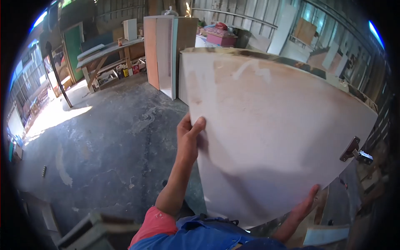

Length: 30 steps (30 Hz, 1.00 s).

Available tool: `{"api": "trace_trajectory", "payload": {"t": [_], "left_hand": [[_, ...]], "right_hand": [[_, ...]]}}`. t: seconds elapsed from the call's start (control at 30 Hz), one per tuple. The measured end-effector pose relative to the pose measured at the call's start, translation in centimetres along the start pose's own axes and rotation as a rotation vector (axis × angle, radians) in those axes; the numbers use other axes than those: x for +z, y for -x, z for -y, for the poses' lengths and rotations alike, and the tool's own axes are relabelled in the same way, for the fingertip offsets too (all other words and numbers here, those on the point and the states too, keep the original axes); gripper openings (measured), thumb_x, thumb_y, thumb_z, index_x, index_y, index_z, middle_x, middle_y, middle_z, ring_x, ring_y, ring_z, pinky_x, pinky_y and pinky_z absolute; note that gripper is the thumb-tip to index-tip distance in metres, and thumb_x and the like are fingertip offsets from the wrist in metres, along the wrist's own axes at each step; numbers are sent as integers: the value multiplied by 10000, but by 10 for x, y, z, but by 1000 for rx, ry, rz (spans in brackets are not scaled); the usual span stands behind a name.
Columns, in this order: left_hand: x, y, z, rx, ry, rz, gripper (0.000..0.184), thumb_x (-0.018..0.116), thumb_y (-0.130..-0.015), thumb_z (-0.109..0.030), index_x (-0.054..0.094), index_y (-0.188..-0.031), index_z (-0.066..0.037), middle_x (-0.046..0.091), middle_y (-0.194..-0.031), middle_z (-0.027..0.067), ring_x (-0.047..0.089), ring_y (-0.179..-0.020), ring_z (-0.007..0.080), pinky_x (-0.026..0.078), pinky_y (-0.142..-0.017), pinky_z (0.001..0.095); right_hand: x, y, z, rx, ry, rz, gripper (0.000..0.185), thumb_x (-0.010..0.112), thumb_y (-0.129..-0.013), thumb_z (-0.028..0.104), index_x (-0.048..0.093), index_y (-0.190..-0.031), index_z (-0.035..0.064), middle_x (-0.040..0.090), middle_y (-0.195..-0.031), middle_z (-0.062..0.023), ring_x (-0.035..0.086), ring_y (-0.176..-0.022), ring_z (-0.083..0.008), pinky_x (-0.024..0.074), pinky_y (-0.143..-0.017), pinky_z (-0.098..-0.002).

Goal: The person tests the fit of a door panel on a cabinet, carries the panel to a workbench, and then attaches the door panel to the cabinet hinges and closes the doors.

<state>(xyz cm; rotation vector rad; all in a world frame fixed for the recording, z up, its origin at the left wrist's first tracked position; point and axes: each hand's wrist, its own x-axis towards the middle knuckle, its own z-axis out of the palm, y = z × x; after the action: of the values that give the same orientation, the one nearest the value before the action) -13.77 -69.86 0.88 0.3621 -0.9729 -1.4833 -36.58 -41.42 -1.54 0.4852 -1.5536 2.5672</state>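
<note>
Near, the bare right hand grasps the lower right edge of a large, flat, white panel, while the bare left hand grips its left edge. A silvery metal hinge sits at the panel's right edge; far left stands a long wooden workbench.

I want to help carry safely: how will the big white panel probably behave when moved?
The white panel is probably stiff, showing no fold between left hand and right hand. Its broad face may make it swing or tip. The hinge protruding near its edge could catch on things.
</note>
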Motion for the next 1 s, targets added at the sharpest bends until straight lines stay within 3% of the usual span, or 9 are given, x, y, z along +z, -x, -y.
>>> {"api": "trace_trajectory", "payload": {"t": [0.07, 0.13, 0.17, 0.23, 0.4, 0.5, 0.63, 0.8, 1.0], "left_hand": [[-45, -36, -3, 11, 35, -52, 380, 695, -852, -252, 607, -1101, 21, 660, -981, 61, 601, -902, 138, 457, -845, 282], [-96, -62, 0, 8, 61, -122, 389, 706, -844, -253, 607, -1104, 19, 662, -991, 62, 607, -913, 141, 457, -854, 285], [-125, -77, 0, 8, 61, -172, 391, 715, -839, -244, 603, -1107, 18, 661, -996, 60, 608, -907, 142, 457, -857, 285], [-164, -105, -23, 6, 79, -263, 401, 739, -826, -228, 593, -1119, 3, 649, -1004, 46, 589, -888, 126, 443, -841, 268], [-259, -160, -92, 139, -53, -372, 363, 702, -862, -235, 552, -1103, -8, 617, -1004, 31, 563, -956, 140, 434, -885, 300], [-312, -178, -133, 342, -110, -302, 201, 661, -877, -186, 551, -967, -44, 582, -925, 25, 563, -926, 150, 462, -842, 313], [-329, -212, -180, 480, -139, -265, 184, 654, -879, -195, 547, -925, -53, 583, -933, 35, 570, -936, 167, 478, -832, 341], [-372, -254, -211, 661, -350, -266, 270, 600, -918, -284, 570, -1025, -37, 591, -1022, 87, 569, -990, 232, 480, -868, 403], [-365, -308, -238, 754, -350, -399, 549, 621, -873, -457, 521, -1193, -23, 529, -1158, 137, 522, -1092, 292, 477, -882, 438]], "right_hand": [[59, 4, -24, 7, -71, 14, 425, 577, -928, 342, 585, -1105, -44, 604, -1056, -114, 584, -956, -220, 465, -869, -326], [114, 6, -42, -125, 258, 297, 333, 578, -933, 328, 571, -924, -4, 545, -849, -23, 507, -794, -130, 424, -735, -269], [147, 9, -54, -114, 258, 315, 333, 578, -933, 328, 571, -924, -4, 545, -849, -23, 507, -794, -130, 424, -735, -269], [219, 11, -78, -173, 282, 533, 315, 573, -934, 315, 504, -806, 36, 410, -737, 40, 374, -696, -74, 323, -627, -252], [387, 44, -115, -134, 210, 634, 346, 559, -924, 308, 404, -713, 82, 329, -697, 55, 299, -669, -63, 240, -576, -269], [459, 53, -144, -152, 123, 667, 387, 563, -923, 345, 377, -687, 102, 297, -687, 64, 270, -657, -57, 210, -570, -267], [561, 77, -165, -128, 0, 772, 422, 571, -917, 390, 380, -664, 112, 291, -659, 80, 272, -638, -53, 208, -557, -272], [629, 103, -195, -154, -182, 901, 403, 619, -897, 421, 558, -745, 52, 489, -693, 56, 430, -692, -53, 336, -601, -235], [625, 137, -212, -61, -413, 712, 345, 650, -887, 371, 606, -771, 49, 519, -728, 57, 450, -707, -60, 368, -619, -239]]}}
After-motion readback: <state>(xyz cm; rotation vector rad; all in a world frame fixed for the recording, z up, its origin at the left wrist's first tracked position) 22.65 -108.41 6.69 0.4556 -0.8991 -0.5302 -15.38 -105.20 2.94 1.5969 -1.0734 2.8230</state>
